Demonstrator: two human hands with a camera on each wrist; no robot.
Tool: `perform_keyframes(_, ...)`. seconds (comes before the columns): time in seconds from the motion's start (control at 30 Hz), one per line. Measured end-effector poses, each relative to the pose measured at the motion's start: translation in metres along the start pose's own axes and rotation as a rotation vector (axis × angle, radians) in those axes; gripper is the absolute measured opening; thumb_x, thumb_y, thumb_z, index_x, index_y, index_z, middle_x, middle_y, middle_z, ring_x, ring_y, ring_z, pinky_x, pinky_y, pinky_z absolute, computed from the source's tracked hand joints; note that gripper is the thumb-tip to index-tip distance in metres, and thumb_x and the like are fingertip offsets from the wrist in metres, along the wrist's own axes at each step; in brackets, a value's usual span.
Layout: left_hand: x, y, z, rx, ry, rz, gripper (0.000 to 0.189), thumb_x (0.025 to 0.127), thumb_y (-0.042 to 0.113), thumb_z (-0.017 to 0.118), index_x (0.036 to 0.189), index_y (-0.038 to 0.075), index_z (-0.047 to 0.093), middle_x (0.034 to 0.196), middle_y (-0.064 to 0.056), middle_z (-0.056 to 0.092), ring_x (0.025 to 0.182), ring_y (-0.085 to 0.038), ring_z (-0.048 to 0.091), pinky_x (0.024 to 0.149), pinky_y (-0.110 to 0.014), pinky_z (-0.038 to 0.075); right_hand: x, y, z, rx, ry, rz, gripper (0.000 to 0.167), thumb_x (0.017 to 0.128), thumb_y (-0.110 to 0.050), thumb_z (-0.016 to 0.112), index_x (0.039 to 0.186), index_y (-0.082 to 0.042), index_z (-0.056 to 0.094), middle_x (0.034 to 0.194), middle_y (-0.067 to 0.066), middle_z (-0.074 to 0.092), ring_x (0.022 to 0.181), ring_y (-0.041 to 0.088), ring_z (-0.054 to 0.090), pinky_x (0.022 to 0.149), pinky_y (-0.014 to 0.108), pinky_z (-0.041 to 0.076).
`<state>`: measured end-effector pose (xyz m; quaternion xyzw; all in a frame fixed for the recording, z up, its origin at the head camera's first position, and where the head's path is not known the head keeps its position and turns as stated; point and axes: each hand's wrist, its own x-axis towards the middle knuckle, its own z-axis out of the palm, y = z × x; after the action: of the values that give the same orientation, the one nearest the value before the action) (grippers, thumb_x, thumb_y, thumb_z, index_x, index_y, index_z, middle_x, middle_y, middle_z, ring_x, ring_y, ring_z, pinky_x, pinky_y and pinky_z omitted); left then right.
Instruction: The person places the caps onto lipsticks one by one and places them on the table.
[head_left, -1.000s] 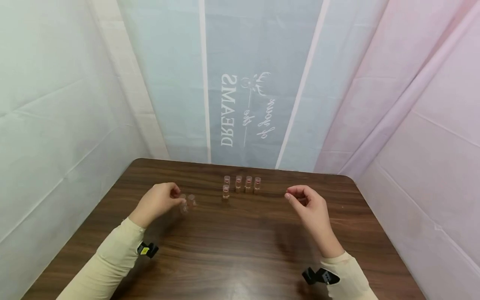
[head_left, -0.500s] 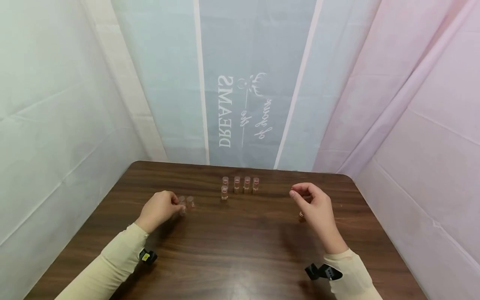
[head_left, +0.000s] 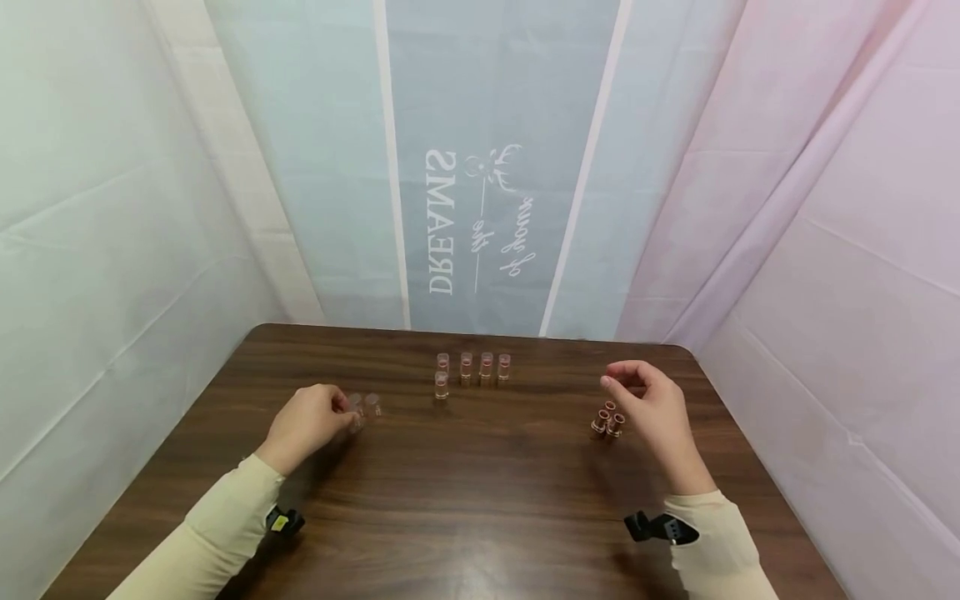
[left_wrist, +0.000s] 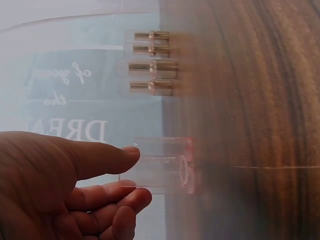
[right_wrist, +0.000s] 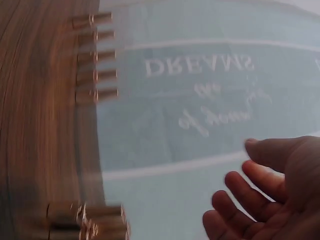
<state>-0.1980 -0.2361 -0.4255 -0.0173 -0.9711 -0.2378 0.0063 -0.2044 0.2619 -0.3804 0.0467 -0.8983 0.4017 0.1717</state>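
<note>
My left hand (head_left: 307, 421) pinches a clear plastic cap (left_wrist: 157, 165) between thumb and fingers, low over the tabletop. Beside it stands another clear cap (head_left: 373, 406). On the right, my right hand (head_left: 656, 417) hangs with loosely bent fingers and holds nothing. Just left of it stand three small uncapped gold tubes (head_left: 602, 419), like lipstick tubes, close together. In the right wrist view the uncapped tubes (right_wrist: 97, 220) are blurred at the lower left, apart from the fingers.
Several gold tubes with clear caps (head_left: 466, 367) stand upright at the back middle of the brown wooden table (head_left: 450, 500), one in front of the row (head_left: 442, 386). A printed cloth (head_left: 480, 208) hangs behind the table, with pale cloths at both sides.
My right hand has moved to the right, and the three gold tubes it hid have come into sight. My left hand stays at the clear caps. The head view has shifted slightly.
</note>
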Motion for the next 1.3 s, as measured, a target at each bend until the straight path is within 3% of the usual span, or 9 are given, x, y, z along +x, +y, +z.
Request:
perform_keyframes(0.2, -0.007, 0.012, -0.012, 0.008, 0.031, 0.050, 0.019, 0.091, 0.028, 0.078, 0.093, 0.010, 0.072, 0.085, 0.000, 0.069, 0.068, -0.013, 0.058, 0.058, -0.033, 0.047, -0.002, 0.028, -0.015, -0.065, -0.113, 0.087, 0.043, 0.095, -0.032, 0.076, 0.127, -0.006, 0.067, 0.118, 0.015, 0.072, 0.102, 0.027, 0.067, 0.072, 0.021, 0.053)
perform_keyframes(0.53, -0.012, 0.033, -0.021, -0.030, 0.056, 0.127, 0.016, 0.091, 0.029, 0.079, 0.096, 0.014, 0.072, 0.087, 0.003, 0.071, 0.074, -0.012, 0.063, 0.063, -0.034, 0.051, -0.010, 0.071, -0.004, -0.051, -0.278, 0.188, 0.045, 0.090, -0.030, 0.081, 0.124, -0.002, 0.068, 0.114, 0.014, 0.072, 0.100, 0.022, 0.067, 0.077, 0.028, 0.053)
perform_keyframes(0.83, -0.004, 0.041, -0.020, -0.079, 0.058, 0.231, 0.014, 0.092, 0.028, 0.078, 0.097, 0.017, 0.072, 0.085, 0.007, 0.069, 0.072, -0.008, 0.061, 0.062, -0.030, 0.050, -0.014, 0.089, 0.004, -0.096, -0.348, 0.213, 0.042, 0.085, -0.023, 0.086, 0.115, 0.001, 0.069, 0.105, 0.012, 0.074, 0.090, 0.017, 0.067, 0.074, 0.031, 0.052)
perform_keyframes(1.3, -0.003, 0.049, -0.019, -0.120, 0.039, 0.255, 0.013, 0.093, 0.029, 0.078, 0.098, 0.019, 0.072, 0.087, 0.010, 0.070, 0.073, -0.004, 0.064, 0.064, -0.029, 0.052, -0.017, 0.093, 0.017, -0.195, -0.318, 0.236, 0.033, 0.084, -0.024, 0.086, 0.101, -0.003, 0.070, 0.090, 0.005, 0.070, 0.078, 0.017, 0.059, 0.069, 0.033, 0.047)
